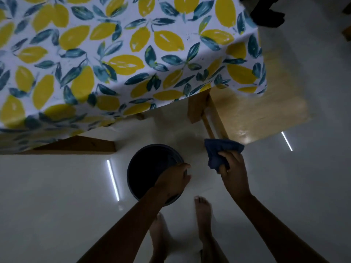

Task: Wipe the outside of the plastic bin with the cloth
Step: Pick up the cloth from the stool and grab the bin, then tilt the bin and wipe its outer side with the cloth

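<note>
A dark round plastic bin (146, 168) stands upright on the pale floor, seen from above with its dark inside showing. My left hand (174, 181) is closed over the bin's right rim, covering that part of it. My right hand (232, 168) is to the right of the bin, apart from it, holding a bunched blue cloth (220, 150) that sticks out above the fingers.
A table with a lemon-print tablecloth (123, 57) fills the upper left, its wooden legs (195, 109) just beyond the bin. A wooden stool seat (256, 111) stands at the right. My bare feet (203, 211) are on the glossy floor right below the bin.
</note>
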Demonstrator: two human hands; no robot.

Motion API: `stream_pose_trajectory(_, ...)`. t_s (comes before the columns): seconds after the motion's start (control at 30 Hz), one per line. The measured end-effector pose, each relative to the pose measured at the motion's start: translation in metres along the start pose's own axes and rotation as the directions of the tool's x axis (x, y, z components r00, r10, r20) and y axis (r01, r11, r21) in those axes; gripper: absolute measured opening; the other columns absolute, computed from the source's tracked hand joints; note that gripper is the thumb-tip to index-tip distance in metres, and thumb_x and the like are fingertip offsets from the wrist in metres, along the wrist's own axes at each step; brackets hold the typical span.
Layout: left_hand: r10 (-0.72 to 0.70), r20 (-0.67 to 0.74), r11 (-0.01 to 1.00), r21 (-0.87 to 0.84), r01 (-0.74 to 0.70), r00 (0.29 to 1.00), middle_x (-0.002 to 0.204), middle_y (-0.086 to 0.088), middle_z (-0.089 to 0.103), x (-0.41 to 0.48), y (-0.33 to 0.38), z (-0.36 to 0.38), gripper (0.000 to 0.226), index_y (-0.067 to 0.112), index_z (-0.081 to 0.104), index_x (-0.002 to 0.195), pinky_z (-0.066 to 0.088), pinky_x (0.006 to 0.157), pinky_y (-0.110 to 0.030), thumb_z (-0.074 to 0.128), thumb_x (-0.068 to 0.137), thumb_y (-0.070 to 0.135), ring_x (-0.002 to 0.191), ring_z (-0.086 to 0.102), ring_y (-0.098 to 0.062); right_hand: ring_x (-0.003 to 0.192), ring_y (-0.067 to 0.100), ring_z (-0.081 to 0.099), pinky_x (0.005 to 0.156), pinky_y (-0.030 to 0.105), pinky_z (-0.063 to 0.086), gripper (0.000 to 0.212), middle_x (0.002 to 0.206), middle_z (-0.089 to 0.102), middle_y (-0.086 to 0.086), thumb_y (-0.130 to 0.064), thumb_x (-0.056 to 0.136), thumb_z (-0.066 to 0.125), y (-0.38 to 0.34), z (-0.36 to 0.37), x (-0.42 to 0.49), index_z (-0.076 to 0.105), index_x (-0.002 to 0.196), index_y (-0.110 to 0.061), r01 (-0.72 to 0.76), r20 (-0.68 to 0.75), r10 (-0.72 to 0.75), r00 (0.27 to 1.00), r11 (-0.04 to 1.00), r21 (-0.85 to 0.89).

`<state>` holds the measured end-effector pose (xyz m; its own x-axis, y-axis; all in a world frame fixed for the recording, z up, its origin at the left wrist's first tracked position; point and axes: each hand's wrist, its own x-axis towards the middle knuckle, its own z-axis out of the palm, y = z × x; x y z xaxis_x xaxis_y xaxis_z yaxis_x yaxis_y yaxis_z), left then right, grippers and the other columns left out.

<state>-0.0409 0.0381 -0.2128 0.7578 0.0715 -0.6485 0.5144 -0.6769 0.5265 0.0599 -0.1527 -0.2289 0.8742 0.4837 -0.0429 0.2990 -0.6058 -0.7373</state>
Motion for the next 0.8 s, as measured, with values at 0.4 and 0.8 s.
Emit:
stream_pose_trajectory(0.4, -0.125, 0.022, 0.992, -0.021, 0.125, 0.992, 0.134, -0.011, 0.057, 0.014, -0.140, 0.125, 0.047, 0.010, 0.052, 0.133, 0.042, 0.102, -0.032, 0.055, 0.094, 0.036, 0.123, 0.052, -0.026, 0.097, 0.023, 0.054, 0.083, 0.029, 0.043, 0.038, 0.105, 0.054, 0.003, 0.012, 0.082, 0.053, 0.050, 0.122, -0.061, 0.060, 0.112, -0.009, -0.157, 0.011, 0.157, 0.988, 0.979, 0.130)
stream_pose_trajectory(0.8, -0.166, 0.084, 0.960, 0.240, 0.141, 0.983, 0.076, -0.003, 0.073, 0.036, -0.184, 0.183, 0.019, 0.014, 0.074, 0.085, 0.053, 0.056, -0.023, 0.071, 0.070, 0.025, 0.062, 0.068, -0.019, 0.094, 0.016, 0.056, 0.077, 0.004, 0.038, 0.032, 0.105, 0.056, 0.003, 0.010, 0.084, 0.053, 0.067, 0.178, -0.066, 0.062, 0.110, -0.007, -0.137, -0.047, 0.151, 0.987, 0.966, 0.219)
